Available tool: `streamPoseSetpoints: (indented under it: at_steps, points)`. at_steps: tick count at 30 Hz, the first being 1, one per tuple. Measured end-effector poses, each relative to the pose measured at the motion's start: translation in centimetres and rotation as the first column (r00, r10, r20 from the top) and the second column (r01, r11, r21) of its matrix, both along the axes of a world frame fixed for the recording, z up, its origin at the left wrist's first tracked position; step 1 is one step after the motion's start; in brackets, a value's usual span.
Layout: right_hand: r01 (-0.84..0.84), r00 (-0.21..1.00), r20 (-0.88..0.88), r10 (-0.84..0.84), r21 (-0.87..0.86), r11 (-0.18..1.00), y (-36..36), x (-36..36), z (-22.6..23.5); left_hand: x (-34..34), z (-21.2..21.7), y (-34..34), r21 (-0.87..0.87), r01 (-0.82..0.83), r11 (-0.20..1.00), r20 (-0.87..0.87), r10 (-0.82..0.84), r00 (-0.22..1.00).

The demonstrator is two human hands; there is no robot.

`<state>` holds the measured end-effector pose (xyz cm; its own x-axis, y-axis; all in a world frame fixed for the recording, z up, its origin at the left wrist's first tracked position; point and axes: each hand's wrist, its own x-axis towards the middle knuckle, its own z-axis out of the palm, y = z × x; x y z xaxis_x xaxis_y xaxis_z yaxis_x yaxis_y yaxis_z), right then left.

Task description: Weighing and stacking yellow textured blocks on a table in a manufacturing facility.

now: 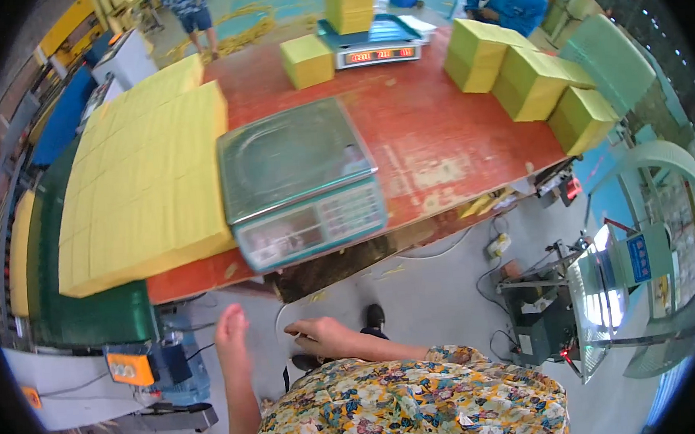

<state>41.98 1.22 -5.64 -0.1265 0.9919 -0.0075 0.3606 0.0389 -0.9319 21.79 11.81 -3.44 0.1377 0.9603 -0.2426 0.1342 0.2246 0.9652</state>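
Both my hands are in front of my body, below the near edge of a red table point(425, 125). My left hand point(232, 331) is raised with its fingers stretched out and blurred, and nothing shows in it. Beside it, my right hand point(323, 336) points leftward with its fingers loosely extended and apart from the thumb, holding nothing visible. Nearest to both is a digital weighing scale point(296, 152) with a bare glassy plate, at the table's near edge. Left of that scale stands a large block of stacked yellow paper point(142, 182), in several rows.
A second scale point(377, 54) with a lit red display bears a yellow stack point(350, 6). One yellow stack point(307, 62) stands beside it, several more point(534, 82) at the table's right. Green chairs point(612, 61) are at right. Two other people are beyond the table.
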Motion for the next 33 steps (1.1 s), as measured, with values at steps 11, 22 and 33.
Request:
streamPoseSetpoints:
  at_steps: [11, 22, 33]
  points:
    - [0.438, 0.897, 0.024, -0.441, 0.08, 0.895, -4.3, 21.9, 2.0, 10.5, -3.4, 8.2, -0.072, -0.198, 0.978, 0.379, 0.21, 0.901]
    - [0.507, 0.845, -0.186, -0.502, -0.018, 0.862, -2.3, 23.3, 3.6, 7.4, -3.3, 8.9, -0.124, -0.263, 0.957, 0.456, 0.29, 0.842]
    - [0.749, 0.595, -0.369, -0.714, -0.066, 0.659, 7.7, 22.6, 2.1, 9.5, 0.2, 9.3, 0.309, -0.104, 0.946, -0.252, 0.187, 0.95]
